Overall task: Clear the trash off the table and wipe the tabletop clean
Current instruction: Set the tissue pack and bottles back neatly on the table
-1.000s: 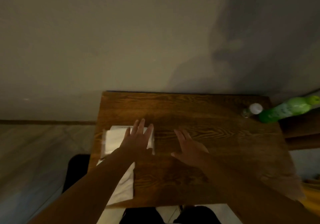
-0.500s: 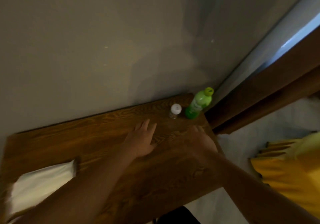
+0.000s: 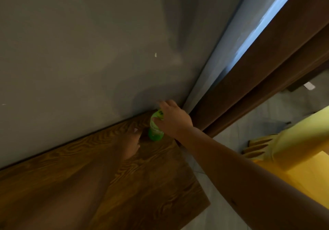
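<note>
- Bottle (image 3: pixel 155 130): green, upright, at the table's (image 3: pixel 89 176) far right corner, close to the wall (image 3: pixel 89 51)
- Right hand (image 3: pixel 171 119): over the bottle's top and upper side, thumb on the near face, fingers curled round the far side; a grip, judged as a lift to bin it
- Grip from above likely because the wall and corner leave little room behind
- Left hand (image 3: pixel 131 143): low over the tabletop just left of the bottle, dark and blurred; cannot tell whether spread or curled
- 1 small pale glint at its fingertips; object not identifiable
- Risk: tall narrow bottle could tip if the grip slips
- Wiping not yet begun, judging by the trash left on the table
</note>
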